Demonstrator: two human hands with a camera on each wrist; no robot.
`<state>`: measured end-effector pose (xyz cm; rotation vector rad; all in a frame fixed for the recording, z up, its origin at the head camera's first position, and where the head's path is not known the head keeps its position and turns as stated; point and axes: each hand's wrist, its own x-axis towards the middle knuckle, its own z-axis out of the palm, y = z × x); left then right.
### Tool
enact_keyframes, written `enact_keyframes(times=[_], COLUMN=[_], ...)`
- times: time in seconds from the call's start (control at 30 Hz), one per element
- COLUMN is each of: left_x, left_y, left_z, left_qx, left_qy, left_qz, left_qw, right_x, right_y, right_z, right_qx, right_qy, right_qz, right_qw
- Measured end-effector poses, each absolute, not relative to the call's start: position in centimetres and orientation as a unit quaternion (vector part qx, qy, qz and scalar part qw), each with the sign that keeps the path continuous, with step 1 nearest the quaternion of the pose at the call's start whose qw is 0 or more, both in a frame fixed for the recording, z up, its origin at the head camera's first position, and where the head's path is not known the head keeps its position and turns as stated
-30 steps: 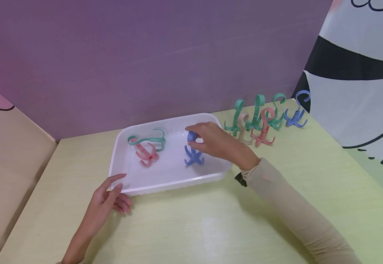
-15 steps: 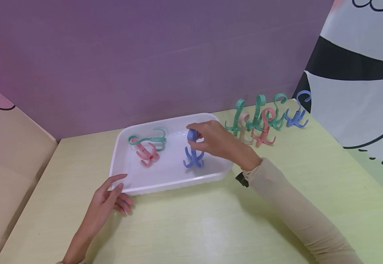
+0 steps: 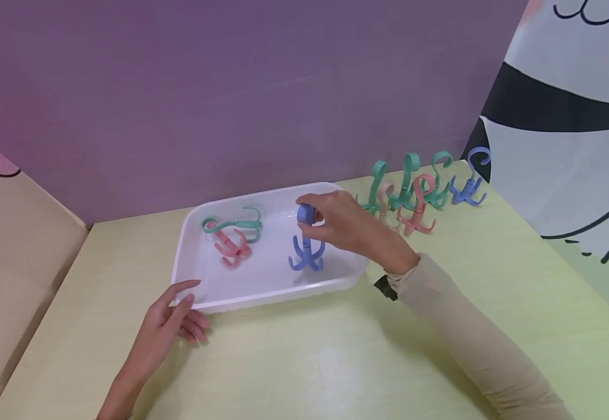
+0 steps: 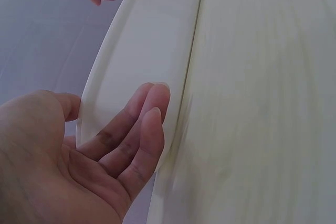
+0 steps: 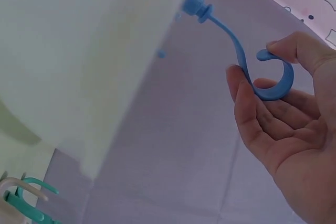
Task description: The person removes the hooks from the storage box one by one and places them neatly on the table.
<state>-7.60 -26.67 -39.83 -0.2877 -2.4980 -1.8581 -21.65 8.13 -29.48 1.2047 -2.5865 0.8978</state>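
Note:
In the head view, my right hand (image 3: 338, 219) pinches the curled top of a blue four-pronged hook (image 3: 306, 254) between thumb and fingers. The hook stands upright, prongs down, over the right part of a white plastic tray (image 3: 262, 300). The right wrist view shows the fingers around the hook's curl (image 5: 283, 85). At the tray's near left corner, my left hand (image 3: 165, 324) holds the rim lightly, with several fingers outside the wall (image 4: 152, 35). Inside the tray, a green hook (image 3: 241, 223) lies across a pink hook (image 3: 234, 251).
Right of the tray, several hooks stand upright in a cluster: green (image 3: 409, 181), pink (image 3: 417, 210), beige (image 3: 384, 201) and blue (image 3: 469, 186). A purple backdrop (image 3: 231, 105) rises behind the pale wooden table (image 3: 304, 361).
The blue hook has shifted slightly toward the tray's near side in my right hand, its prongs a little lower in view. My left hand stays at the tray's corner.

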Motion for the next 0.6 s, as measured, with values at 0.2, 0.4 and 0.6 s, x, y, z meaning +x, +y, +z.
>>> enact_keyframes(times=[0.2, 0.4, 0.6], left_x=[-7.8, -7.9, -7.8], left_y=[-26.7, -26.6, -26.8], left_z=[-39.8, -40.1, -40.1], left_qx=[-0.093, -0.091, -0.086], left_qy=[-0.798, -0.796, -0.800], left_qz=[-0.595, -0.598, -0.594], left_qw=[0.005, 0.002, 0.007], right_x=[-21.0, -20.7, -20.5], right_y=[8.5, 9.0, 9.7], right_z=[-28.7, -28.2, -28.0], right_qx=[0.403, 0.403, 0.401], right_qy=[-0.860, -0.859, -0.866], right_qz=[0.298, 0.293, 0.265], right_qw=[0.096, 0.117, 0.138])
